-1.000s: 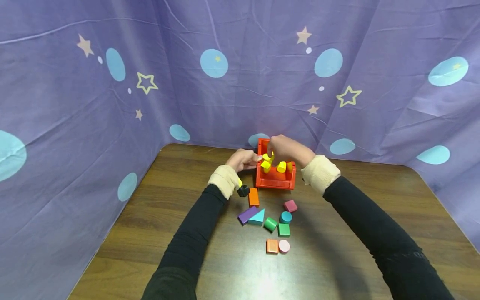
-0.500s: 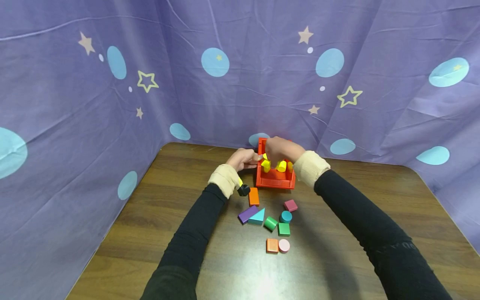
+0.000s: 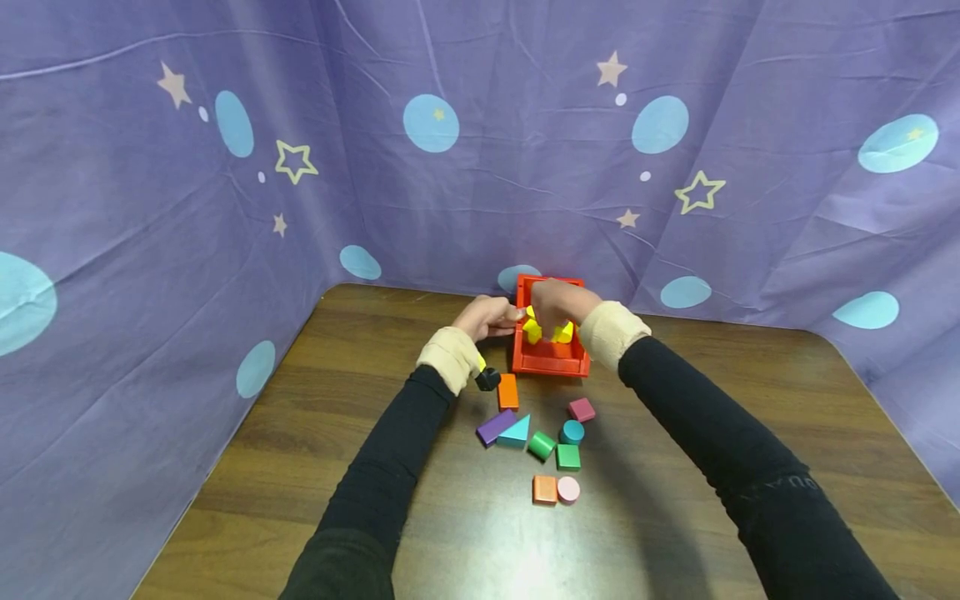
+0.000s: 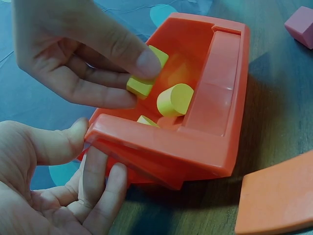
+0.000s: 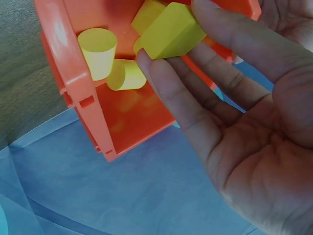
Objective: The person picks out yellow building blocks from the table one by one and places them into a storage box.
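Purple star-printed cloth backs a brown wooden table (image 3: 675, 467). Your left hand (image 3: 487, 317) grips the left wall of the red tray (image 3: 550, 363) at the table's far edge, thumb on the rim and fingers curled beneath. Your right hand (image 3: 553, 302) pinches a yellow block (image 4: 145, 73) over the tray's inside, above a yellow cylinder (image 4: 174, 99). Loose coloured blocks (image 3: 542, 446) lie nearer you.

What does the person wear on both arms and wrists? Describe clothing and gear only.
Both arms wear long black sleeves. A cream elastic band wraps each wrist: left wrist band, right wrist band. A small black device with a yellow mark sits by the left band. Both hands are bare.
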The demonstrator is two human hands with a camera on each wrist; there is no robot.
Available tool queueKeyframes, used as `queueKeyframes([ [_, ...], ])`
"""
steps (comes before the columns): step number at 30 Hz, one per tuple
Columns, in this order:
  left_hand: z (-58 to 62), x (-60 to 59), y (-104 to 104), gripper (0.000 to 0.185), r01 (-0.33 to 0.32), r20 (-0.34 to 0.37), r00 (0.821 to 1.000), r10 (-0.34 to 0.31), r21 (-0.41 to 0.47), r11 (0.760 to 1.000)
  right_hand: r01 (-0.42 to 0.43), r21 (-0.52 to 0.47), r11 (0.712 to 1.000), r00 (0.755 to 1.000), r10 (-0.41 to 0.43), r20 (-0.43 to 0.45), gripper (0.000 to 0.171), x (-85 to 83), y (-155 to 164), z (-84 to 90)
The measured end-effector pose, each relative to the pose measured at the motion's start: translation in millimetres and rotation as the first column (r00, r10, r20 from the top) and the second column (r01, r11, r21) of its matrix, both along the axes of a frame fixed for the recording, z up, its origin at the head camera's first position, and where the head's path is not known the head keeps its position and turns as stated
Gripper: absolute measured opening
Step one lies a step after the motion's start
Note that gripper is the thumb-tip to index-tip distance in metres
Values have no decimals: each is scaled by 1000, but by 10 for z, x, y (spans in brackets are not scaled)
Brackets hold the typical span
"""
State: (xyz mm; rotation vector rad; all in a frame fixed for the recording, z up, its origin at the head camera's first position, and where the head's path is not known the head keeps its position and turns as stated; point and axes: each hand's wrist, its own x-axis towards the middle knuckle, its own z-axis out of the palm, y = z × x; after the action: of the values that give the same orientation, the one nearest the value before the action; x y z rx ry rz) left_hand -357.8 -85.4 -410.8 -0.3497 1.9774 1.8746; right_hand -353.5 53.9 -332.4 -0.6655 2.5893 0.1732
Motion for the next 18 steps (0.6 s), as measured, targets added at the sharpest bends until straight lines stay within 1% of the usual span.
queueKeyframes([
  [4, -4, -8, -3, 15, 0, -3, 1000, 0, 6, 1000, 38, 29, 999, 999, -38, 9, 16, -36, -16, -39],
  [7, -6, -10, -4, 10, -7, -5, 1000, 7, 5, 1000, 76, 27, 997, 997, -76, 15, 18, -55, -23, -67],
  [9, -9, -13, -5, 11, -12, -5, 1000, 12, 1, 1000, 104, 12, 994, 994, -105, 25, 23, -61, -27, -84],
  [11, -13, -16, -1, 16, -15, -5, 1000, 15, -5, 1000, 130, -8, 991, 991, -130, 39, 28, -58, -30, -99],
  [14, -27, -28, -2, 22, -11, -10, 1000, 11, -17, 1000, 141, -17, 990, 989, -140, 49, 32, -54, -30, -122],
  [18, -49, -48, -15, 20, 11, -19, 1000, -12, -27, 1000, 139, -23, 990, 990, -138, 43, 32, -60, -27, -152],
])
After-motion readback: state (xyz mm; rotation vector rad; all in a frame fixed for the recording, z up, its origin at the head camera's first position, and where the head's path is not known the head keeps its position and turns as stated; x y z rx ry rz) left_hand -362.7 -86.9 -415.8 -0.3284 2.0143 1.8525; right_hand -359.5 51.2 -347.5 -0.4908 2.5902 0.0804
